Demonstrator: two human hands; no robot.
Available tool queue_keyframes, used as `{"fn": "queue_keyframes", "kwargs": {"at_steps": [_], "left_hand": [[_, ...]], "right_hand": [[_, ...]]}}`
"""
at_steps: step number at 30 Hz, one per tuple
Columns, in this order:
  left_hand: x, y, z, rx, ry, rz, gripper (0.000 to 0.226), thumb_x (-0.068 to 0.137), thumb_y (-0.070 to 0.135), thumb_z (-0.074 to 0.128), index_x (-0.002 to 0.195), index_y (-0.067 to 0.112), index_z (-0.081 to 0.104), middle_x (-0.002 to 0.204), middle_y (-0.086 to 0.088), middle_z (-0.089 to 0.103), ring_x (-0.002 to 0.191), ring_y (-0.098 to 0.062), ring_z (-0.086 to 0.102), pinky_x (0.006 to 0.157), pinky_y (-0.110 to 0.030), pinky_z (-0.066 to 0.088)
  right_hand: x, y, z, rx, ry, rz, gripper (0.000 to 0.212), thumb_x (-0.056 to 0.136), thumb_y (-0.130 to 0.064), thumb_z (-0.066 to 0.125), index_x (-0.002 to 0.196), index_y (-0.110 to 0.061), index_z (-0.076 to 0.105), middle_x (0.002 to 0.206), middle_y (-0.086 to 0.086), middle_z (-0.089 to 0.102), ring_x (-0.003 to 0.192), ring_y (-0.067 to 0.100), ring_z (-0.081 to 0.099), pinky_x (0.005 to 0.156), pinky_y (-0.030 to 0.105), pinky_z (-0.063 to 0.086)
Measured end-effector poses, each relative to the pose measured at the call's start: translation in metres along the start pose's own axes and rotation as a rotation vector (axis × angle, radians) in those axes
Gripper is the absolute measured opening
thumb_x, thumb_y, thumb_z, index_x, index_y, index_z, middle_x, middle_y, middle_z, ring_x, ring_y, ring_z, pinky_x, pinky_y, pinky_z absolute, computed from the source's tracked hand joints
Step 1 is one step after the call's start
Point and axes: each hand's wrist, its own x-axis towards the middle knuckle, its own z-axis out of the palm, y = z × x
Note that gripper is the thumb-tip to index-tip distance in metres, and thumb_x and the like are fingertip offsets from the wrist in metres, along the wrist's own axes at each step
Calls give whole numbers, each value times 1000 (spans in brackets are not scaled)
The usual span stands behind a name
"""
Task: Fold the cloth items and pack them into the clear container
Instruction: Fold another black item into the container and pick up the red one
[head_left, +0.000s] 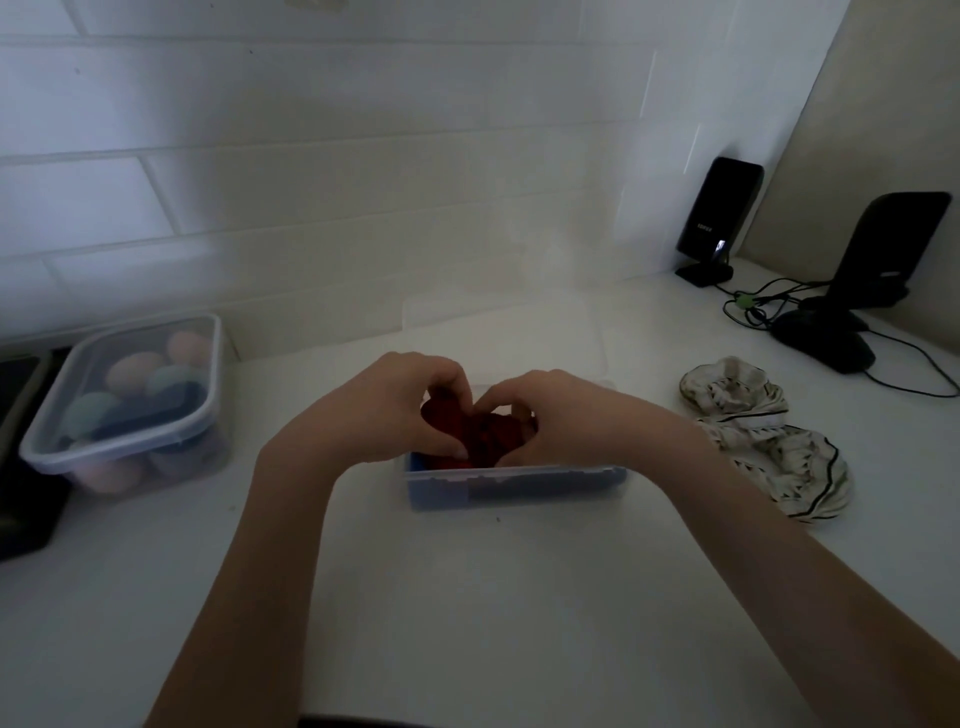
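Pressing a red cloth (480, 428) down between them, the left hand (387, 410) and right hand (563, 418) curl closed on it inside the clear box (514, 486), whose long side runs along the counter's (467, 597) front edge. Blue fabric (418, 462) beneath is mostly hidden. A patterned cloth (769, 436) lies right.

Both hands cover most of the dark red cloth (480, 428) and the far rim of the clear plastic container (514, 480). At 9 o'clock, a black flat object (23, 499) is cut off by the frame edge. Lettering on the black upright device (719, 218) is illegible.
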Motion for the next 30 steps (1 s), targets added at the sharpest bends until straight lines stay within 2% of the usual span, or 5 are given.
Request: {"fn": "queue_keyframes", "kwargs": {"at_steps": [8, 14, 19, 24, 30], "left_hand": [[-7, 9, 0, 385, -67, -114, 45, 69, 51, 72, 110, 38, 59, 91, 14, 53, 104, -15, 43, 85, -32, 32], [-4, 9, 6, 430, -140, -210, 54, 67, 64, 64, 113, 42, 49, 113, 4, 56, 106, -21, 40, 83, -31, 31], [-4, 20, 6, 380, -180, -281, 48, 76, 52, 63, 116, 33, 45, 99, -2, 33, 91, -23, 31, 73, -30, 35], [-3, 27, 4, 406, -236, -311, 45, 80, 48, 61, 113, 25, 42, 98, -4, 30, 90, -23, 32, 73, -32, 35], [-3, 30, 5, 451, -237, -294, 39, 85, 43, 55, 113, 19, 42, 95, -5, 33, 88, -24, 29, 72, -34, 35]], "right_hand": [[1, 0, 3, -145, 40, 85, 51, 69, -57, 70, 116, -46, 54, 68, -22, 41, 73, 7, 44, 57, 23, 31], [9, 1, 8, -206, -1, 91, 59, 66, -61, 70, 119, -44, 52, 117, -15, 60, 86, 11, 45, 71, 26, 33], [16, -1, 7, -253, -95, 96, 56, 71, -60, 67, 122, -44, 50, 113, -14, 61, 86, 12, 48, 70, 27, 35], [21, 1, 7, -224, -238, 49, 48, 78, -56, 62, 121, -38, 53, 107, -9, 65, 93, 17, 58, 82, 34, 48], [21, 1, 8, -201, -304, 25, 43, 84, -52, 56, 124, -36, 51, 120, -8, 63, 109, 20, 57, 99, 41, 43]]}}
